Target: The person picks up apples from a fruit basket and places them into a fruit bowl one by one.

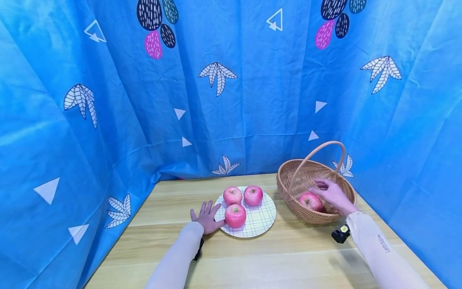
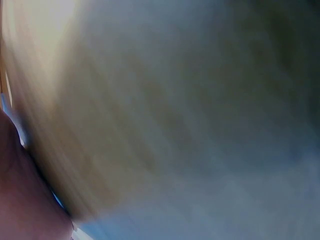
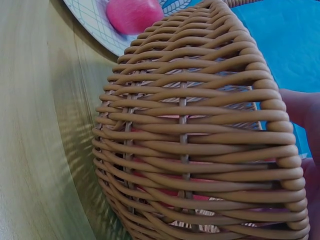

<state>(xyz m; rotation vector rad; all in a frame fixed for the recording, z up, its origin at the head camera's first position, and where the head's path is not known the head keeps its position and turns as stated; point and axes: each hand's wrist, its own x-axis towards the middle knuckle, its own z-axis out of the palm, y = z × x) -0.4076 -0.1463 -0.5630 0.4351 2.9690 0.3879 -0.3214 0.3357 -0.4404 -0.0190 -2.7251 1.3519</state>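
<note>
In the head view, my right hand (image 1: 333, 195) reaches into a brown wicker basket (image 1: 315, 216). Its loosely bent fingers are over and beside a red apple (image 1: 310, 202) in the basket; whether they touch it is hard to tell. The right wrist view shows the woven basket side (image 3: 200, 120), with red showing through the gaps. Fingers spread, my left hand (image 1: 208, 220) lies at the left edge of a white checked plate (image 1: 258, 224). Three apples sit on the plate: one in front (image 1: 235, 216), two behind (image 1: 232, 196) (image 1: 253, 195).
A light wooden table (image 1: 249, 261) carries the plate and the basket, which stands to the plate's right. The basket's arched handle (image 1: 323, 146) rises above it. A blue patterned curtain (image 1: 231, 116) hangs behind and on both sides. The left wrist view is mostly blurred.
</note>
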